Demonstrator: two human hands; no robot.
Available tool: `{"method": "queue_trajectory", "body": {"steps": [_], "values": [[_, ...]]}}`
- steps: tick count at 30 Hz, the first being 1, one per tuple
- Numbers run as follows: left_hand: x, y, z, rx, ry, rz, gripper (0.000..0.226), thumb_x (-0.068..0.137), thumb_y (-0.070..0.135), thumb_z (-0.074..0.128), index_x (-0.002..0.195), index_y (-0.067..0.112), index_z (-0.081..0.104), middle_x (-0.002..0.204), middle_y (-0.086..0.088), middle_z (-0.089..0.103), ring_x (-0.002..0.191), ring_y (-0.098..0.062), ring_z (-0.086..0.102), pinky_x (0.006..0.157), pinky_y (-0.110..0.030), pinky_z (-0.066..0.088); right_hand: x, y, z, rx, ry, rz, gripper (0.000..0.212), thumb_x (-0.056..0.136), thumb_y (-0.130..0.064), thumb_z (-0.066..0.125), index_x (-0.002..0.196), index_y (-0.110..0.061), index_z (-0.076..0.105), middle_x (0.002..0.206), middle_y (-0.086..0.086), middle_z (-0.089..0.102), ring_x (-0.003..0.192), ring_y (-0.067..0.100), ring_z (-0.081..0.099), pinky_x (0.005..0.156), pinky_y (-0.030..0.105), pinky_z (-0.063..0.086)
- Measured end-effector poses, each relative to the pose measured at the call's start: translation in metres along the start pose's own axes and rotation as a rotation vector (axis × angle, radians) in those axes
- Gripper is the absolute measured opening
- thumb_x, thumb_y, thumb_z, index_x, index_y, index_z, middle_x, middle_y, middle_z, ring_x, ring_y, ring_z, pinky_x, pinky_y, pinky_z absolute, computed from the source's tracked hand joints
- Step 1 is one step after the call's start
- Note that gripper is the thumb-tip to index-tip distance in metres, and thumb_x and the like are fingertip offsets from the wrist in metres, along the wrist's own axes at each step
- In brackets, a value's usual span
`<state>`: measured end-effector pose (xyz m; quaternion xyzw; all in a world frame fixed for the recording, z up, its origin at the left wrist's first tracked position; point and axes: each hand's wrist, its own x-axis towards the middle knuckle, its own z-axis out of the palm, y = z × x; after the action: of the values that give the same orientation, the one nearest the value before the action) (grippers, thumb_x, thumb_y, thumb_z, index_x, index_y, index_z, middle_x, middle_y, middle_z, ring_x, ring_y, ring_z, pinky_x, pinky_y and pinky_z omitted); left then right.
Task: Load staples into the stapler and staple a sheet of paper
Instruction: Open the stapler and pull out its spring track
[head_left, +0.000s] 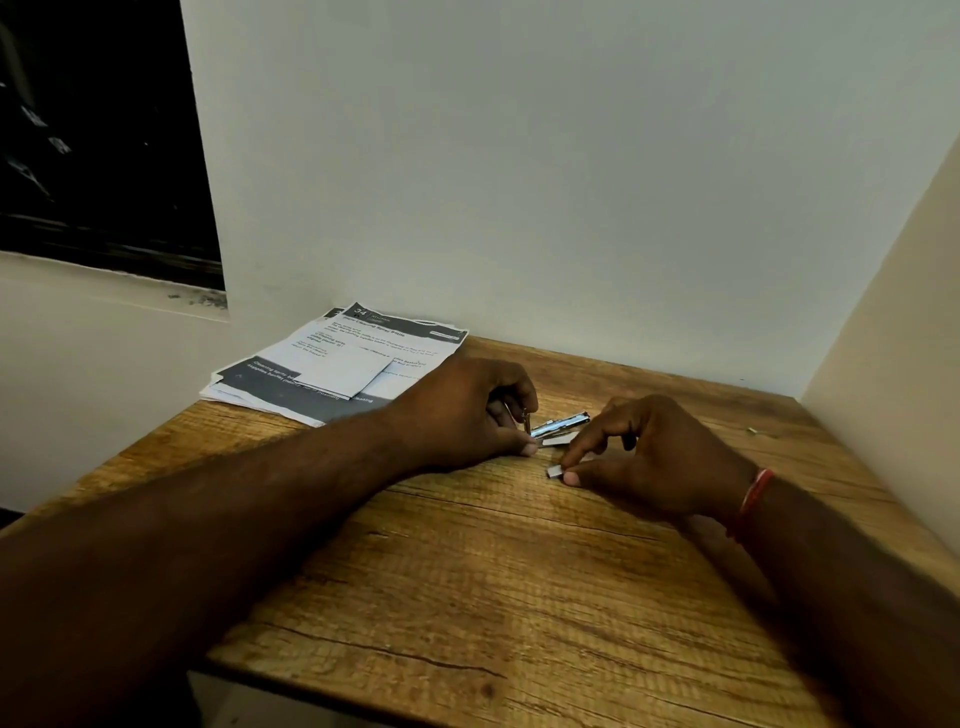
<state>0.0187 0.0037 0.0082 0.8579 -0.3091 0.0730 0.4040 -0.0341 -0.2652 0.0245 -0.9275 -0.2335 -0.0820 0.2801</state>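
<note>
A small metal stapler (558, 427) lies on the wooden table (467, 571), its shiny magazine pointing right. My left hand (467, 410) grips its rear end with curled fingers, thumb tip down on the table. My right hand (649, 457) sits just right of it and pinches a short grey strip of staples (555, 472) between thumb and forefinger, low over the tabletop. Most of the stapler's body is hidden by my left hand. Printed sheets of paper (337, 364) lie stacked at the table's back left.
White walls close the table at the back and on the right. The table's left edge runs diagonally beside the paper stack. A tiny loose bit (751, 430) lies at the far right. A red thread band (753, 499) circles my right wrist.
</note>
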Motion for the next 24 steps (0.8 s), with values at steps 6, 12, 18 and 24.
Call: {"method": "queue_trajectory", "body": {"steps": [6, 12, 18, 24], "values": [[0.001, -0.005, -0.001, -0.032, -0.018, -0.002, 0.050, 0.076, 0.028, 0.107, 0.118, 0.030, 0.080, 0.097, 0.012, 0.082, 0.084, -0.006, 0.081, 0.088, -0.038, 0.071, -0.002, 0.001, -0.007, -0.021, -0.002, -0.028, 0.017, 0.077, -0.044, 0.097, 0.092, -0.045, 0.090, 0.094, -0.021, 0.083, 0.096, 0.005, 0.070, 0.071, 0.008, 0.047], [0.002, -0.006, -0.006, -0.075, 0.020, 0.011, 0.050, 0.080, 0.043, 0.102, 0.123, 0.041, 0.077, 0.104, 0.014, 0.082, 0.089, -0.011, 0.081, 0.090, -0.035, 0.069, 0.000, 0.045, -0.039, -0.233, 0.344, 0.348, 0.047, 0.074, -0.052, 0.100, 0.114, -0.033, 0.083, 0.099, -0.017, 0.080, 0.090, 0.008, 0.071, 0.076, 0.025, 0.052], [0.007, -0.003, -0.015, -0.108, 0.146, 0.011, 0.052, 0.089, 0.036, 0.096, 0.137, 0.032, 0.075, 0.109, 0.010, 0.083, 0.098, -0.008, 0.079, 0.088, -0.020, 0.063, 0.000, 0.080, -0.048, -0.272, 0.168, 0.702, 0.041, 0.075, -0.058, 0.097, 0.099, -0.029, 0.083, 0.099, -0.005, 0.079, 0.089, 0.008, 0.068, 0.087, 0.036, 0.060], [0.007, 0.006, -0.016, -0.214, 0.316, -0.020, 0.029, 0.095, 0.033, 0.091, 0.119, 0.025, 0.077, 0.106, 0.004, 0.082, 0.095, -0.007, 0.077, 0.081, -0.016, 0.059, 0.001, 0.063, -0.034, -0.197, 0.303, 0.484, 0.014, 0.087, -0.037, 0.094, 0.094, -0.034, 0.082, 0.101, -0.011, 0.081, 0.084, -0.002, 0.068, 0.068, 0.018, 0.046]]}}
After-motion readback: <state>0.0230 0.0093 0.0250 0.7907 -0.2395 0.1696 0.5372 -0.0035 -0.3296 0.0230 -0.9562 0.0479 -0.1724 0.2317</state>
